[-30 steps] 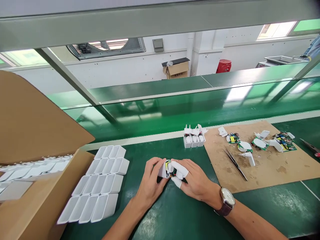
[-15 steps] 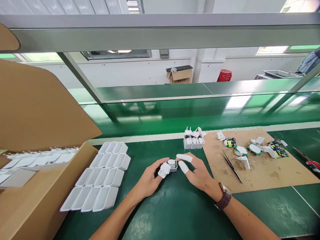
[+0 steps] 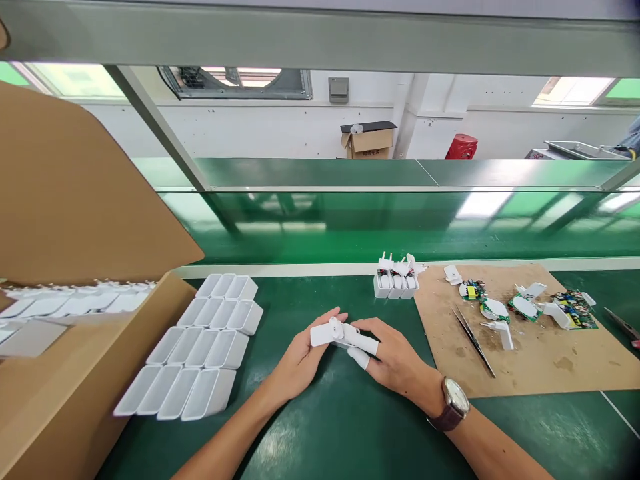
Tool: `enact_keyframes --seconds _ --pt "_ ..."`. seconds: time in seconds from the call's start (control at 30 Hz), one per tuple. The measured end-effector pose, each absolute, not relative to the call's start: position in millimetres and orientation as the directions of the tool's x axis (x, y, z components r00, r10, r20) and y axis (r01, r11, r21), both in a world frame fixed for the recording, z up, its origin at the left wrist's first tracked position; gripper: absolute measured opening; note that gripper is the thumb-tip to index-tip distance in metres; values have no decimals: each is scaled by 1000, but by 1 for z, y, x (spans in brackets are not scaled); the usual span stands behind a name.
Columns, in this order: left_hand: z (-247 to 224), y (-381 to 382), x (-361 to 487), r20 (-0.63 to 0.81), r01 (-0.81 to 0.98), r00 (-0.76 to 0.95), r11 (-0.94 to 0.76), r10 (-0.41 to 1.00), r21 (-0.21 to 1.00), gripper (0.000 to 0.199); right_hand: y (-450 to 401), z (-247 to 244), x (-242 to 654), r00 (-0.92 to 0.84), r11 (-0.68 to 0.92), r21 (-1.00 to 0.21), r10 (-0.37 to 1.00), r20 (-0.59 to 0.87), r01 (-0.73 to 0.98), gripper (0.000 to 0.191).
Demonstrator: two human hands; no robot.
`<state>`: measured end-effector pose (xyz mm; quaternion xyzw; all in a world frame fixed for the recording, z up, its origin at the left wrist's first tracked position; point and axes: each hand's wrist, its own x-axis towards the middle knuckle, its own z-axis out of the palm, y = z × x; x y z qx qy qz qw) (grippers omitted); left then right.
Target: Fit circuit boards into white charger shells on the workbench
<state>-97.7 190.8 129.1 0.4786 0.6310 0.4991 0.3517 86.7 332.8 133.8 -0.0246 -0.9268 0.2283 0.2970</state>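
My left hand is closed around a small white charger casing, mostly hidden between my two hands. A flat white cover piece with a rounded knob at one end lies over the casing on the left hand's side. My right hand, with white cots on its thumb and index finger, grips the casing from the right. Left of my hands stand rows of open white plastic casings. Beyond them, three filled white casings stand together, plug pins and wires showing on top.
An open cardboard box of white parts stands at the left. On the right, a brown cardboard sheet carries tweezers, circuit boards and loose white plug parts. Pliers lie at the far right edge. A metal frame bar crosses above.
The white cover piece has turned and now lies flatter across the casing, pointing left. The right fingers have moved onto the casing. The camera view has tilted downward slightly.
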Motion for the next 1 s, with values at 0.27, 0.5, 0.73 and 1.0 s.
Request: enact_keyframes --seconds 0.27,0.5,0.73,1.0 --pt "129 187 -83 -29 118 -283 64 959 991 74 327 127 81 -819 916 -394 165 550 -80 39" --pt "123 183 -78 131 285 -258 -55 957 957 85 329 134 83 -798 900 -427 198 569 -81 44" --pt "117 188 -77 143 267 -312 -57 939 962 99 330 128 80 -778 921 -382 184 600 -77 39" --pt "120 188 -78 272 367 -351 -136 896 920 96 329 131 84 -826 912 -408 202 526 -37 36"
